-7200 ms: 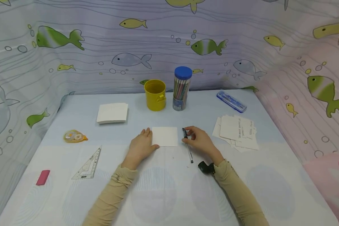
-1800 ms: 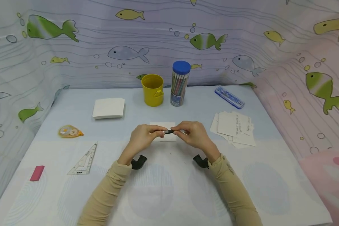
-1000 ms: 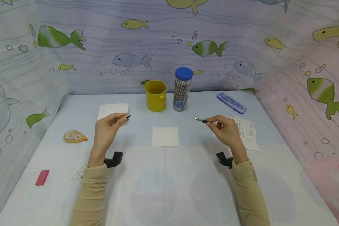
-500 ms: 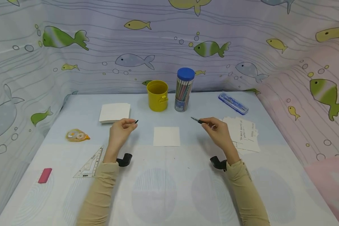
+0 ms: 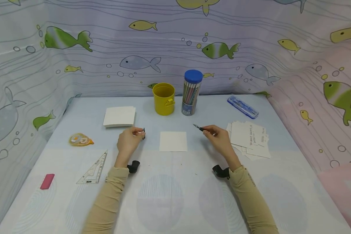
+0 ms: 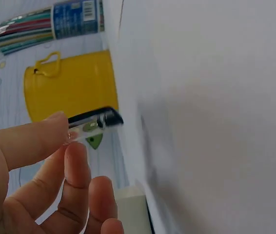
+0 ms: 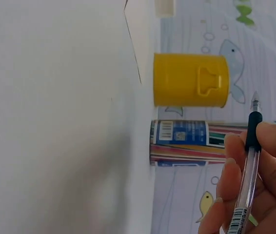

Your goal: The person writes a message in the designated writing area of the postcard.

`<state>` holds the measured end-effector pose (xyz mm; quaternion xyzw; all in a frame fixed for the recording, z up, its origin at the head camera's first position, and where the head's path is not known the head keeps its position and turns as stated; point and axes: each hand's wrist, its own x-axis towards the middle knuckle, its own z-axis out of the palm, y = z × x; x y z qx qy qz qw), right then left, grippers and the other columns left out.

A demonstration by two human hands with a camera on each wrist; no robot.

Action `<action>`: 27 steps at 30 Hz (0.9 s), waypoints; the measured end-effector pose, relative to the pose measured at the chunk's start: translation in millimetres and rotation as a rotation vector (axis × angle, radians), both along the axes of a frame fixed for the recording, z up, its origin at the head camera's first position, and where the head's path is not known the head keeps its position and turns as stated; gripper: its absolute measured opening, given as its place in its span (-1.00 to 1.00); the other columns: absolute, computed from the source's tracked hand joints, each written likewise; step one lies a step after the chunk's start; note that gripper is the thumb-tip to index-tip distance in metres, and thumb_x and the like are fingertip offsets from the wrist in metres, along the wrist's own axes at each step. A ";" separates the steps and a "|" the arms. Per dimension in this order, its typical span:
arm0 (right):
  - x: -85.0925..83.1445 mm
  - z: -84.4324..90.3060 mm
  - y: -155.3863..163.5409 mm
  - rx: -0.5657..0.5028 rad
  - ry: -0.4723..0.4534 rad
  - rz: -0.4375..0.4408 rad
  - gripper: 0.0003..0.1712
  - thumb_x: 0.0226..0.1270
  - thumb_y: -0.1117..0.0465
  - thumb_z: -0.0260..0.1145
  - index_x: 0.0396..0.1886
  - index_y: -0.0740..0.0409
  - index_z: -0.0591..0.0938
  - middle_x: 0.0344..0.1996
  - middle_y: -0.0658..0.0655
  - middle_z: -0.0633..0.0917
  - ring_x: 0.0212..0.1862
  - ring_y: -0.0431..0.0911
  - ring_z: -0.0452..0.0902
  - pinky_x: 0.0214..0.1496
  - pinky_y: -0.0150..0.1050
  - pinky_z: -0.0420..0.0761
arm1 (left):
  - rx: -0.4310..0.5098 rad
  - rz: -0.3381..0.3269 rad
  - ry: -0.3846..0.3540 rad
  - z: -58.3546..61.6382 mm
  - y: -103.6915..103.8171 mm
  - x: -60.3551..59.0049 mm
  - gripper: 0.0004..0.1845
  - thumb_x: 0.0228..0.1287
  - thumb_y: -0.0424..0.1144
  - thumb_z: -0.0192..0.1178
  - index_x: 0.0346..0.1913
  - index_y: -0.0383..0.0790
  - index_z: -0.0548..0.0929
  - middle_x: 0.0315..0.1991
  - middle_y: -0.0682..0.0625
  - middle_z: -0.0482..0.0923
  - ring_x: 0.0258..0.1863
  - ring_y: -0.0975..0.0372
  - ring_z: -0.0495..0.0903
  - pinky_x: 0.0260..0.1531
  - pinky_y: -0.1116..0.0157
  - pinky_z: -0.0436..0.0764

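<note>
A blank white card (image 5: 173, 141) lies on the table between my hands. My left hand (image 5: 129, 140) hovers just left of it and pinches a clear pen cap with a black tip (image 5: 143, 133) (image 6: 93, 125) between thumb and forefinger. My right hand (image 5: 219, 136) is to the card's right and holds an uncapped pen (image 5: 199, 127) (image 7: 248, 168), its tip pointing up and left toward the far side. The pen has a clear barrel and a black grip.
A yellow cup (image 5: 163, 98) and a blue-lidded pencil tube (image 5: 191, 92) stand behind the card. A white card stack (image 5: 119, 116) lies far left, written cards (image 5: 249, 138) right, a blue case (image 5: 242, 106) far right. Correction tape (image 5: 80, 140), a set square (image 5: 95, 164) and a pink eraser (image 5: 47, 181) lie left.
The hands pulled the cap off the pen and moved apart. In the last second both have come down and back in toward the blank card.
</note>
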<state>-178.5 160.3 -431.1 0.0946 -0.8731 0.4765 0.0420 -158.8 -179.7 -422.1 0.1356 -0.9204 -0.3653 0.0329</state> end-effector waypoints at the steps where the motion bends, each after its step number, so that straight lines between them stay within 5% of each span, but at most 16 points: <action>1: -0.1 -0.6 -0.5 0.000 -0.006 -0.001 -0.76 0.38 0.15 0.28 -0.04 0.09 0.71 -0.27 0.15 0.74 -0.28 -0.12 0.55 -0.19 -0.31 0.48 | -0.010 0.003 -0.004 -1.0 0.0 0.1 -0.73 0.28 -0.09 0.25 -0.05 -0.13 0.74 -0.25 -0.09 0.71 -0.51 0.17 0.52 -0.64 0.37 0.33; 7: -0.8 -3.9 -2.9 -0.012 -0.011 -0.009 -0.77 0.36 0.16 0.28 -0.05 0.11 0.71 -0.27 0.16 0.75 -0.27 -0.10 0.57 -0.18 -0.30 0.49 | -0.038 -0.024 -0.043 -3.4 -2.4 1.6 -0.73 0.31 -0.10 0.21 -0.08 -0.18 0.72 -0.18 -0.10 0.75 -0.32 0.08 0.69 -0.56 0.37 0.43; 16: -2.0 -8.1 -5.1 -0.062 -0.077 0.020 -0.74 0.38 0.16 0.28 -0.01 0.12 0.68 -0.16 0.19 0.72 -0.26 -0.06 0.59 -0.29 -0.37 0.53 | -0.130 -0.082 -0.159 -3.9 -6.2 0.4 -0.71 0.32 -0.04 0.18 -0.06 -0.13 0.73 -0.19 -0.07 0.75 -0.39 0.13 0.64 -0.57 0.33 0.42; 27: -1.4 -11.6 -10.0 -0.029 -0.095 0.030 -0.75 0.38 0.17 0.28 0.00 0.13 0.65 -0.13 0.19 0.71 -0.35 -0.11 0.57 -0.40 -0.40 0.49 | -0.170 -0.069 -0.187 -2.4 -6.3 2.2 -0.67 0.31 -0.05 0.21 -0.03 -0.19 0.69 -0.07 -0.18 0.71 -0.32 0.06 0.66 -0.51 0.24 0.45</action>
